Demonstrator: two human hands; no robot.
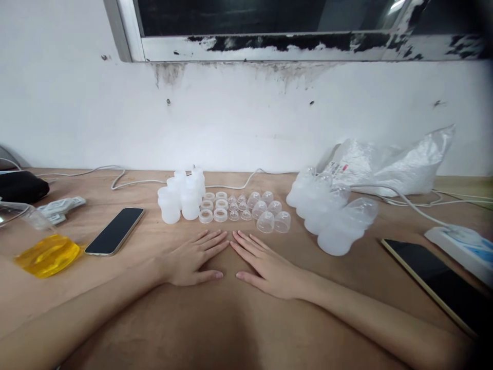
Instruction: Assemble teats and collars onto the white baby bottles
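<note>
Left hand (192, 259) and right hand (271, 267) lie flat near rings (220, 220).

milky white bottles (189, 201), clear domes (265, 222), brown table (231, 329)

Left grip (196, 259): bare hand, five slender fingers (211, 243) with rounded tips
Right grip (267, 264): bare hand too, of the same slim build
Thumbnails (219, 275): rounded and short-looking (finer detail is too small to tell)
Left forearm (96, 311): bare, smooth, widening away from the hand
Right forearm (358, 314): bare, likewise tapered, blurred at its far end
</note>
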